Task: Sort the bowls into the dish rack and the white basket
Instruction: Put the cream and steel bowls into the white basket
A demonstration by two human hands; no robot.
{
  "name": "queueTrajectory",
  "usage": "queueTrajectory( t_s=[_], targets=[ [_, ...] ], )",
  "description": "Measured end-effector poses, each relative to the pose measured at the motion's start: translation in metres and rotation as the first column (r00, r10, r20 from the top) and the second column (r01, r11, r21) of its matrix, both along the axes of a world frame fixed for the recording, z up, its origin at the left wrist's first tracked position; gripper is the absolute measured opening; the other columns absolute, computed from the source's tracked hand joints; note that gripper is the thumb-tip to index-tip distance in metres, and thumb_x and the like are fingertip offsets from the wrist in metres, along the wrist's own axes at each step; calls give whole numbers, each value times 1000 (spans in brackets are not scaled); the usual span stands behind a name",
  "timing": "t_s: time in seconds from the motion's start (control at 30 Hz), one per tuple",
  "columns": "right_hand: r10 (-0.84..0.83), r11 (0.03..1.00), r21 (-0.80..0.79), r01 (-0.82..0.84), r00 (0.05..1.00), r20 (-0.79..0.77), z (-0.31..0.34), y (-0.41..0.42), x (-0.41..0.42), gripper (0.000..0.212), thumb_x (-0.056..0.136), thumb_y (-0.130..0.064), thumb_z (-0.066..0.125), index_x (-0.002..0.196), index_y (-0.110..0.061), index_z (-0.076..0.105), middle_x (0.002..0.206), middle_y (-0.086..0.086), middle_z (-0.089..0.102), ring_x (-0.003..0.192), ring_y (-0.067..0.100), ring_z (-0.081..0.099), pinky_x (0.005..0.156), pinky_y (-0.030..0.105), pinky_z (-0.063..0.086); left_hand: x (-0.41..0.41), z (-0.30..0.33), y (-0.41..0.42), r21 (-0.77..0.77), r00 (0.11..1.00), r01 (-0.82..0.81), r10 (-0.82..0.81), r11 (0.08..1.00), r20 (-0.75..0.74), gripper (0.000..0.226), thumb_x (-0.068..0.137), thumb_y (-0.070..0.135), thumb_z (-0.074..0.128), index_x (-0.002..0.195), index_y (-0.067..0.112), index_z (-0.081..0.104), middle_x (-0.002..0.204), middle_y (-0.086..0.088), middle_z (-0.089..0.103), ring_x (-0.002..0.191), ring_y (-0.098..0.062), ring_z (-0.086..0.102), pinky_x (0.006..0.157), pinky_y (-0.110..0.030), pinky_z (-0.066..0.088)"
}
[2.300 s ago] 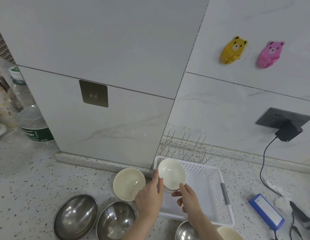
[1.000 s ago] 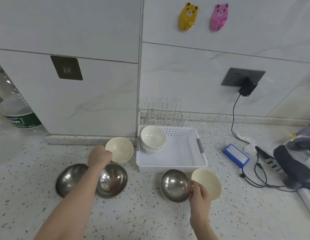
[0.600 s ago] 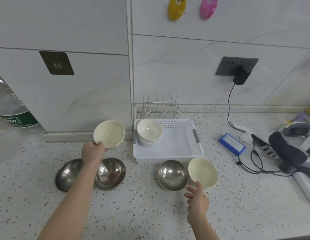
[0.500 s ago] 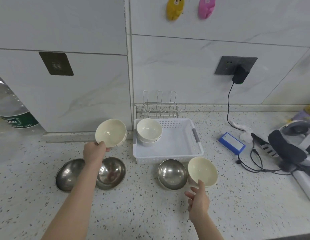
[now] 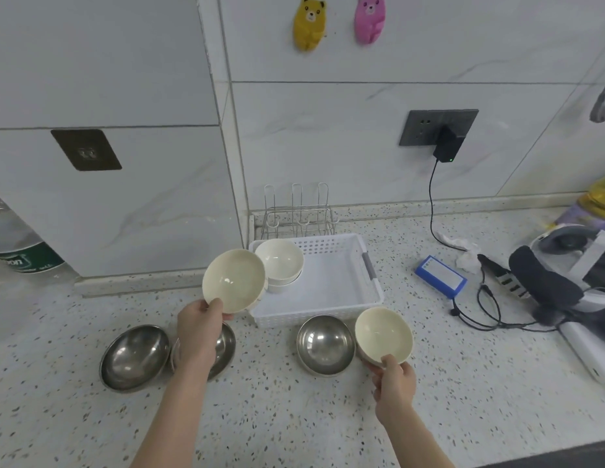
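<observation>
My left hand [image 5: 197, 327] grips a cream bowl [image 5: 233, 280] by its near rim and holds it tilted in the air, just left of the white basket [image 5: 348, 304]. Two white bowls [image 5: 279, 263] sit stacked in the basket's far left corner. My right hand [image 5: 393, 385] pinches the near rim of a second cream bowl [image 5: 383, 333], tilted up beside a steel bowl [image 5: 324, 343] in front of the basket. Two more steel bowls [image 5: 134, 356] lie on the counter at the left, one partly hidden under my left hand. The wire dish rack [image 5: 296, 214] stands behind the basket.
A water bottle [image 5: 14, 244] stands at the far left by a tiled pillar. To the right lie a blue box [image 5: 440, 276], black cables [image 5: 483, 309] from a wall charger [image 5: 447, 146], and a headset-like device [image 5: 561, 282]. Bare speckled counter [image 5: 294, 417] stretches near me.
My left hand has lifted its cream bowl off the counter and carried it right, toward the basket. My right hand has taken the other cream bowl by its rim and tipped it up.
</observation>
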State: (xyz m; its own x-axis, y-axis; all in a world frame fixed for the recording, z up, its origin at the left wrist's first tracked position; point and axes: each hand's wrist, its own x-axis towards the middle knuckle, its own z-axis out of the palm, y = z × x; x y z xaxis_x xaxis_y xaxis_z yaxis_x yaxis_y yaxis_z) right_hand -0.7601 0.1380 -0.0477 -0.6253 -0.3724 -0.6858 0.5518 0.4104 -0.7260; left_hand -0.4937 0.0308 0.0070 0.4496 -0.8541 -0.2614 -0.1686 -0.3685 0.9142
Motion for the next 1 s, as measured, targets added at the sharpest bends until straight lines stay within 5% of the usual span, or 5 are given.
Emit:
queueTrajectory(
  t_s=[0.43,0.77,1.0],
  targets=[
    [-121,986,-133,103,983,-140,35,0,-59,45,85,-23,55,130,-20,47,88,15,73,64,11,41,60,26,33,-86,19,0,19,987,155,-154,988,-49,11,89,13,57,83,16,66,69,-6,74,75,-14,64,61,-29,42],
    [49,950,-291,-111,976,-211,71,-52,-102,26,87,-18,57,113,-17,59,68,15,73,58,13,43,58,28,33,-162,11,-40,119,948,290,-302,950,104,11,85,9,57,79,8,66,57,-1,70,65,-16,66,56,-26,41],
    [182,920,-314,-234,966,-186,65,-84,-102,19,89,-18,57,104,-19,69,64,17,70,39,7,28,47,26,29,-181,-9,-62,271,948,303,-319,914,17,11,81,6,54,78,4,65,59,-5,73,50,-15,56,48,-23,40]
  ],
)
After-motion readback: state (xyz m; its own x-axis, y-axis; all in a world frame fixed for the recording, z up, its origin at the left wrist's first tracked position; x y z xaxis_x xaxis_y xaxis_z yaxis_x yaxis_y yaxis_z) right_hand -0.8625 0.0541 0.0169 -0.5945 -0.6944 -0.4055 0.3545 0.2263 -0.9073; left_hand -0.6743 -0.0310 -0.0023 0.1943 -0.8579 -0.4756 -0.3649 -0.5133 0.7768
